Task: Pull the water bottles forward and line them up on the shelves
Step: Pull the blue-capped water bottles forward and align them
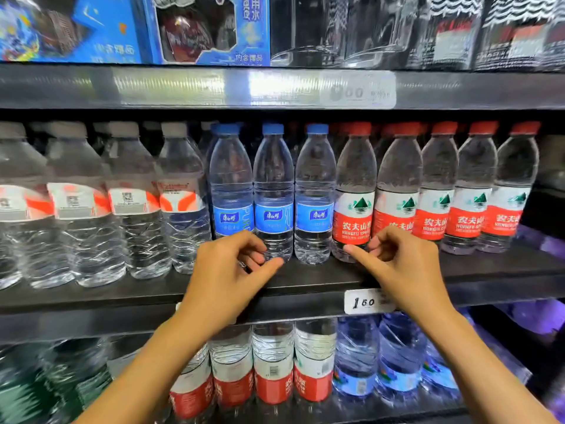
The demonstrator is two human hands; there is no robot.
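Middle shelf (305, 280): water bottles stand upright in a front row. White-capped ones at left (131, 203), three blue-label bottles (273, 194) centre, red-label bottles (434, 188) right. Left hand (232, 264) sits before the blue-label bottles, grip released, fingers loosely curled, thumb tip near a bottle base. Right hand (397, 258) grips nothing; its thumb touches the first red-label bottle. Price tag (365, 301) on shelf edge.

Upper price tag (357, 90) blurred, digits unreadable. Left hand (227, 267) hides base of blue-label bottle (231, 185). Top-shelf boxes (204, 29) cut by frame edge. Rear bottle rows obscured.
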